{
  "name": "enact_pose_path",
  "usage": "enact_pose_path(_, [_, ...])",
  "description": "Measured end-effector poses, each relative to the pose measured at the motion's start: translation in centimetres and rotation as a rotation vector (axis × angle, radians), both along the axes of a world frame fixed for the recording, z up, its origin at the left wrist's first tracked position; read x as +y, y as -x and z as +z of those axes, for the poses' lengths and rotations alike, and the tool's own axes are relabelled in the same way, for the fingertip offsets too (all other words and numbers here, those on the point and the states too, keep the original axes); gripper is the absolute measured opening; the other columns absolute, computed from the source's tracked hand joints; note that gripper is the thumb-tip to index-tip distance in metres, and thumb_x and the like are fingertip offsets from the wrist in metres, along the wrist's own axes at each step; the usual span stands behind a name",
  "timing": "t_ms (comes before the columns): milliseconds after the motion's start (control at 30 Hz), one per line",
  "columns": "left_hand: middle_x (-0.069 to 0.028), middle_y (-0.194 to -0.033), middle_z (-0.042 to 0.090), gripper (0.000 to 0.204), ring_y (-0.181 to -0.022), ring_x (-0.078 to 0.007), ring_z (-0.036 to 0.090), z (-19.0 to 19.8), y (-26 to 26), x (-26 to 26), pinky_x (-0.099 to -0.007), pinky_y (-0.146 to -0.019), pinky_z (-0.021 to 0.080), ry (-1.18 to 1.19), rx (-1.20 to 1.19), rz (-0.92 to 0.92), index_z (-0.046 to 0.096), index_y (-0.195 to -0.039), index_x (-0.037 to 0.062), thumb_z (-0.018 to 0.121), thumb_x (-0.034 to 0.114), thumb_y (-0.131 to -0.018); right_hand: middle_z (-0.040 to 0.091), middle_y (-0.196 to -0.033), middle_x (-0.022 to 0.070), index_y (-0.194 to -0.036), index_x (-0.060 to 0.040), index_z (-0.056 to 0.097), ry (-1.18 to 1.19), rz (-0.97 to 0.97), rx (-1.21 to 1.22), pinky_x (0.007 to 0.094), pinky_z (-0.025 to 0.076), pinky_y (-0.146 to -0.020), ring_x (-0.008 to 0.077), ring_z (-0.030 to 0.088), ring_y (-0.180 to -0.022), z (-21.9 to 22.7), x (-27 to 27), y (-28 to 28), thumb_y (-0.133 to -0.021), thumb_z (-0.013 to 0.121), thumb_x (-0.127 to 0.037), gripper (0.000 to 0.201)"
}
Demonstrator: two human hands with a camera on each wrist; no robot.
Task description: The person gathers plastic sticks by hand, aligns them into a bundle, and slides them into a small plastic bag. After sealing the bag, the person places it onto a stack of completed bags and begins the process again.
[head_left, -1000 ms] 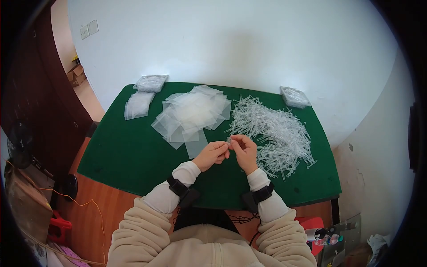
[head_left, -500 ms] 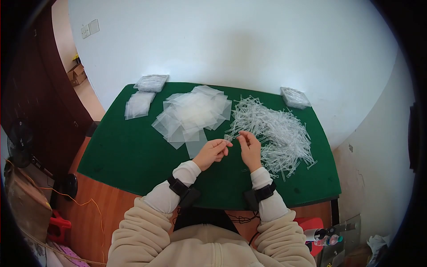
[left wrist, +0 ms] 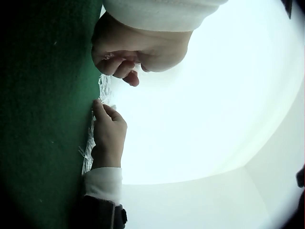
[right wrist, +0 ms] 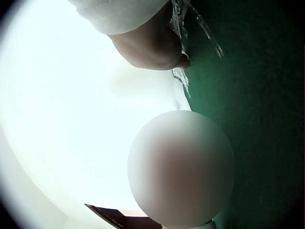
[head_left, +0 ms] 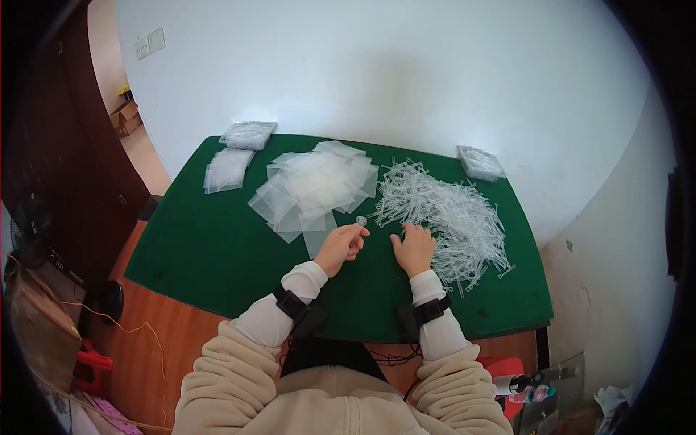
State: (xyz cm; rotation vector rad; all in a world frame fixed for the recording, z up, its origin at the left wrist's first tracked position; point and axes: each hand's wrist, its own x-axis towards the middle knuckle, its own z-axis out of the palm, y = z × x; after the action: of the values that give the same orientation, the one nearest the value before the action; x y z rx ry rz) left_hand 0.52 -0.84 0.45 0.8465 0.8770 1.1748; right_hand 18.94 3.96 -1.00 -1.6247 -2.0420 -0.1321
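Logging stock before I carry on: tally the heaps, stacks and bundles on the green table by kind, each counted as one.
Bulky clear bundles: 2
Small fanned sheet stack: 1
Large sheet heap: 1
Clear stick heap: 1
Total: 5

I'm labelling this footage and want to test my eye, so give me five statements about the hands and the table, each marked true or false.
1. The left hand holds something small and clear. True.
2. The loose sheets lie to the left of the clear pile. True.
3. The right hand is over the loose sheets. False: it is at the edge of the clear pile.
4. The table top is red. False: it is green.
5. A packet lies near the table's back right corner. True.
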Motion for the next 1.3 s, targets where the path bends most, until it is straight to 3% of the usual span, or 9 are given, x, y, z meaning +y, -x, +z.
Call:
enact_pose_path(133, [0.0028,-0.064,0.043,0.026,-0.051,-0.0058,0.033,-0.4,-0.1,0.0,-0.0205,-0.047,0.026,0.007,0.033,-0.011,0.054,-0.091,0.0048,0.045,0.029,-0.092,0.06,-0.083,0.005,-0.091,-0.0106,0.059,-0.041,-0.067,0.075,0.0421,0.04,-0.071,0.0267,0.055,-0.084,-1.0,1.0,-0.1,-0.071,0.064,-0.019,0.022])
enact_pose_path(233, [0.0028,-0.064,0.045,0.027,-0.052,-0.0053,0.035,-0.8,0.0,0.3,-0.0199,-0.047,0.028,0.023,0.032,-0.05,0.055,-0.092,0.004,0.043,0.028,-0.092,0.062,-0.085,0.0089,-0.09,-0.012,0.059,0.087,-0.07,0.147,0.0429,0.04,-0.073,0.0284,0.056,-0.085,-0.9,1.3,0.0,-0.073,0.056,-0.014,0.017])
enact_pose_path(533, [0.0032,-0.069,0.047,0.024,-0.058,-0.0052,0.039,-1.1,-0.2,0.3,-0.0188,-0.053,0.034,0.003,0.076,-0.068,0.056,-0.095,0.0044,0.043,0.024,-0.094,0.062,-0.086,0.0098,-0.083,-0.0087,0.061,0.016,0.034,0.077,0.0425,0.042,-0.071,0.0298,0.058,-0.079,-0.4,0.5,0.4,-0.073,0.055,-0.011,0.012])
enact_pose_path(633, [0.0034,-0.07,0.047,0.023,-0.06,-0.0052,0.039,-1.4,-0.1,0.6,-0.0187,-0.054,0.034,-0.037,0.073,-0.041,0.056,-0.096,0.0049,0.042,0.023,-0.094,0.061,-0.084,0.0113,-0.082,-0.0044,0.061,0.048,0.285,0.457,0.0384,0.045,-0.069,0.0284,0.058,-0.077,-0.5,0.8,0.7,-0.074,0.056,-0.01,0.011])
enact_pose_path(800, [0.0018,-0.073,0.046,0.023,-0.064,-0.0071,0.041,-1.7,0.0,0.8,-0.0194,-0.057,0.036,-0.064,0.081,-0.002,0.055,-0.1,0.004,0.043,0.023,-0.094,0.06,-0.081,0.0105,-0.083,-0.0011,0.059,0.274,0.477,0.788,0.0331,0.046,-0.069,0.0223,0.058,-0.077,-0.7,0.2,1.8,-0.076,0.056,-0.008,0.01])
enact_pose_path(900, [0.0024,-0.073,0.048,0.022,-0.063,-0.0064,0.043,-1.7,-0.2,0.8,-0.0194,-0.058,0.038,-0.048,0.086,-0.005,0.055,-0.098,0.0043,0.042,0.021,-0.094,0.053,-0.071,0.0017,-0.1,-0.002,0.053,0.309,0.606,0.873,0.0229,0.043,-0.051,0.0094,0.053,-0.058,-1.7,0.5,2.0,-0.081,0.05,0.001,0.02])
enact_pose_path(1033, [0.0013,-0.076,0.051,0.022,-0.067,-0.0076,0.048,-1.3,-0.4,0.4,-0.0214,-0.063,0.042,-0.023,0.066,-0.02,0.054,-0.099,0.0037,0.041,0.02,-0.094,0.051,-0.073,0.0034,-0.121,-0.0039,0.038,0.458,0.659,1.211,0.0215,0.043,-0.046,0.01,0.052,-0.052,1.5,-2.0,2.7,-0.078,0.05,0.005,0.045])
enact_pose_path(1167, [-0.0023,-0.082,0.056,0.022,-0.075,-0.011,0.054,-1.3,-0.4,0.3,-0.0248,-0.071,0.046,-0.027,0.048,-0.041,0.053,-0.1,0.0028,0.04,0.02,-0.094,0.05,-0.075,0.004,-0.131,-0.0058,0.025,0.519,0.711,1.262,0.0216,0.044,-0.046,0.0107,0.052,-0.052,2.4,-2.5,2.6,-0.077,0.051,0.007,0.062])
enact_pose_path(1300, [-0.006,-0.091,0.059,0.023,-0.082,-0.0137,0.058,-1.1,-0.3,0.2,-0.0271,-0.075,0.048,-0.039,0.022,-0.109,0.052,-0.1,0.0028,0.039,0.021,-0.095,0.052,-0.074,0.0034,-0.128,-0.0047,0.032,0.494,0.725,1.246,0.0205,0.043,-0.046,0.0099,0.052,-0.052,2.5,-2.4,2.6,-0.078,0.051,0.005,0.054])
